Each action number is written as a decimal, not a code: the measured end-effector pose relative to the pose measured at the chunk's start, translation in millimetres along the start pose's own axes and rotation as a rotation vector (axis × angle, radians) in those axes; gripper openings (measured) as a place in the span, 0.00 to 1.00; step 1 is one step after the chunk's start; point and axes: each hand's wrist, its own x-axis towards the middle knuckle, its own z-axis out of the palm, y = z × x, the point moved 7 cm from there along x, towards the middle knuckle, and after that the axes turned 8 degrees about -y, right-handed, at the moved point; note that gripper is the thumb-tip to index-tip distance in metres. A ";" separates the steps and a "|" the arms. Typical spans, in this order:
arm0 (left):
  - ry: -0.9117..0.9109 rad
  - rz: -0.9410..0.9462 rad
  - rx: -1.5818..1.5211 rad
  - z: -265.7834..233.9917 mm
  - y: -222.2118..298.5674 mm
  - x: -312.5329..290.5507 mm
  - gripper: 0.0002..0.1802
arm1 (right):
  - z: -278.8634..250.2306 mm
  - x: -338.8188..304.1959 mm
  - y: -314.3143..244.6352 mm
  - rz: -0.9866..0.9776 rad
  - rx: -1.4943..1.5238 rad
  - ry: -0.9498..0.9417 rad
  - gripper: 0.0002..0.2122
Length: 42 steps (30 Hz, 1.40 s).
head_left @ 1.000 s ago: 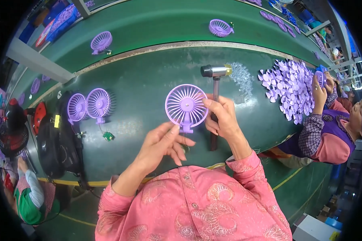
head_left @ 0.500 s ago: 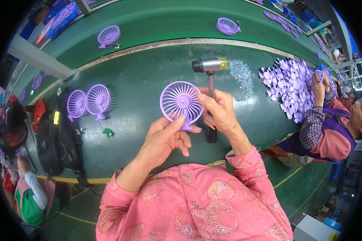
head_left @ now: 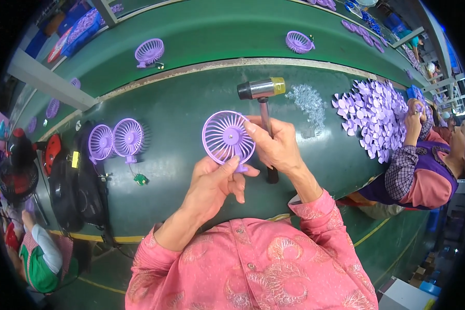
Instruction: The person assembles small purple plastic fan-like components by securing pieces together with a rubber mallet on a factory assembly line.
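A purple round fan housing [head_left: 231, 136], with a slotted grille and a small pin at its hub, faces up in front of my chest. My left hand [head_left: 212, 183] is closed on its lower stem, the thumb lying over the front. My right hand [head_left: 281, 147] is closed round the dark handle of a two-faced mallet [head_left: 264, 89], and its thumb rests at the housing's right rim. The mallet has a metal head with one black and one yellow face, pointing away from me. Part of its handle is hidden by my right hand.
To the left lie two more purple fan housings [head_left: 127, 137], a green circuit board [head_left: 140, 179] and a black bag [head_left: 67, 191]. Small clear pieces [head_left: 307, 106] and purple blade-like parts [head_left: 372, 116] lie right. Housings ride the green belt [head_left: 217, 44]. A co-worker [head_left: 418, 170] sits right.
The mallet head has tilted a little to the left in my right hand. Both hands stay at the fan housing. On the belt, the housings have shifted slightly right.
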 end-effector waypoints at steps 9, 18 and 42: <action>0.076 0.045 -0.032 -0.2 10.6 5.3 0.16 | 3.5 -27.6 16.5 0.072 -0.071 0.022 0.20; 0.153 0.069 -0.086 -13.0 13.1 9.7 0.14 | 27.1 -49.7 23.5 0.304 0.316 -0.174 0.16; 0.085 0.061 0.237 -4.5 6.8 1.2 0.14 | -9.2 -55.4 -8.6 -0.029 -0.436 -0.117 0.12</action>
